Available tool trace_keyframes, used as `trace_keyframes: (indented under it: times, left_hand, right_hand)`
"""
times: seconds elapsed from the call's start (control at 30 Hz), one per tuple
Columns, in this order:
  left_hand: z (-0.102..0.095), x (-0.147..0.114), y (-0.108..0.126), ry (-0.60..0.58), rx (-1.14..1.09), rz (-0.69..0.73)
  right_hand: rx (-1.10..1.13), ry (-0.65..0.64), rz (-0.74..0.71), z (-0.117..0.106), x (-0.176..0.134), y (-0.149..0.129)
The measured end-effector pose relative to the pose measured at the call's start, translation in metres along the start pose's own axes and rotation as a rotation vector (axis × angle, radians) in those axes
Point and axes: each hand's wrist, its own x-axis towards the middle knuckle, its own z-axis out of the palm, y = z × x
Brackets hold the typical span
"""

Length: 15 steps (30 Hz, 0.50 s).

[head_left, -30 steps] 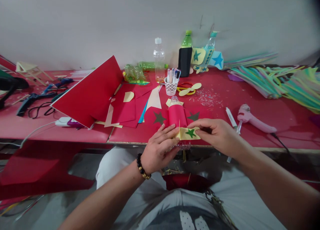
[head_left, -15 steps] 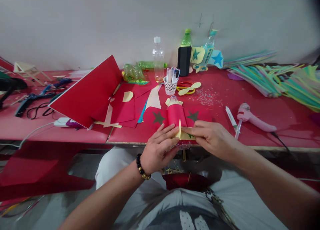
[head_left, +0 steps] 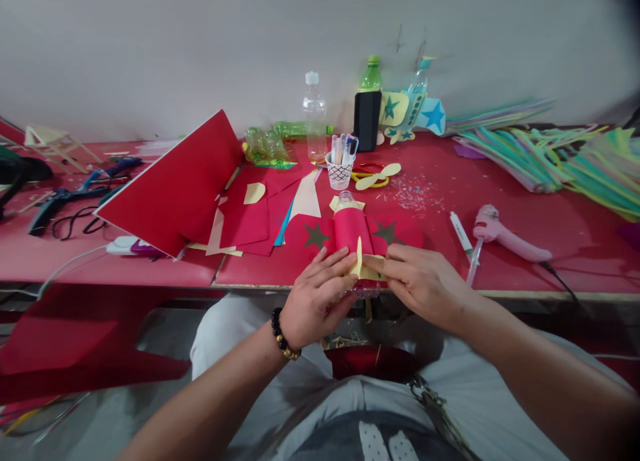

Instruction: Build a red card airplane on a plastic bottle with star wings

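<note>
The right hand (head_left: 427, 281) is further in along the yellow piece (head_left: 374, 267) than a second ago, fingertips pressing by its upright part; can't tell if they're pinching. Left hand (head_left: 323, 289) lies flat, fingers close together, against the other side. Piece sits on the red-wrapped bottle (head_left: 351, 226), lying at the table (head_left: 430, 164) edge; glue gun (head_left: 515, 239) lies right.

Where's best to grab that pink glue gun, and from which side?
Probably by the handle of the glue gun, coming from the right: it lies on the table with its slim handle reaching rightward, away from the clear stick. Avoid the cord at the handle's end.
</note>
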Motion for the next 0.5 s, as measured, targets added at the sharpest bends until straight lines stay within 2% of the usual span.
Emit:
trace_keyframes:
  times: [0.23, 0.43, 0.5]
  left_hand:
    - [0.000, -0.001, -0.001, 0.000, 0.007, 0.004]
    - [-0.002, 0.001, 0.003, -0.004, 0.054, -0.015]
    - [-0.003, 0.002, 0.005, -0.022, 0.084, 0.003]
  right_hand:
    - [-0.105, 0.014, 0.023, 0.001, -0.001, -0.004]
    - [-0.153, 0.133, 0.001, -0.002, -0.008, -0.014]
    - [-0.144, 0.123, -0.026, 0.001, -0.012, -0.020]
